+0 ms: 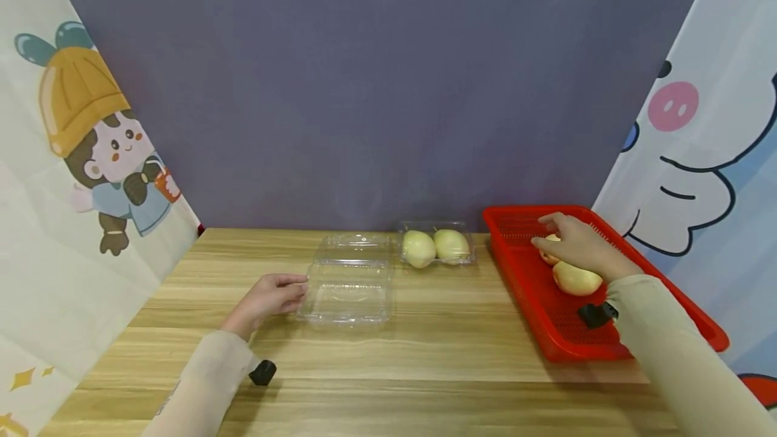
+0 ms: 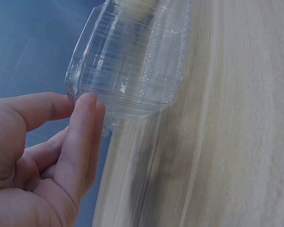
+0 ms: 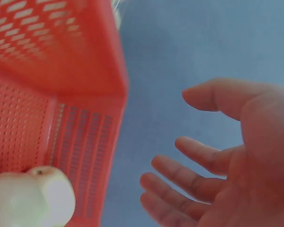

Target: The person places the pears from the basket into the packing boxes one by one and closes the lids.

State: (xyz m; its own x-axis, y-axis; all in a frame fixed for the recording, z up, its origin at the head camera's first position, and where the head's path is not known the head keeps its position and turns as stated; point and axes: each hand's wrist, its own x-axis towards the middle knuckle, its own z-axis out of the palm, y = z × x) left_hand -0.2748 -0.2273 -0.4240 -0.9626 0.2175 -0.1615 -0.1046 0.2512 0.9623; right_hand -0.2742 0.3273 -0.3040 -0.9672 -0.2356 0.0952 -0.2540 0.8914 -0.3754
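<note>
At the left, my left hand (image 1: 276, 299) pinches the side rim of a clear plastic clamshell box (image 1: 349, 295), which stands with its lid folded back. In the left wrist view, thumb and fingertips meet at the box's rim (image 2: 78, 87). My right hand (image 1: 573, 241) is held over the red plastic basket (image 1: 534, 319), fingers spread and nothing in them. Below it, two pale yellow pears lie in the basket: one pear (image 1: 577, 280) shows well, the other pear (image 1: 549, 251) is partly hidden by the hand. In the right wrist view, the pears (image 3: 54, 196) sit near the basket's end wall.
Another clear box (image 1: 467, 255) holding two pears (image 1: 419, 249) stands at the back of the wooden table (image 1: 425, 363), right of the open one. A grey-purple wall (image 1: 388, 86) rises behind the table, with cartoon-printed cloths on both sides.
</note>
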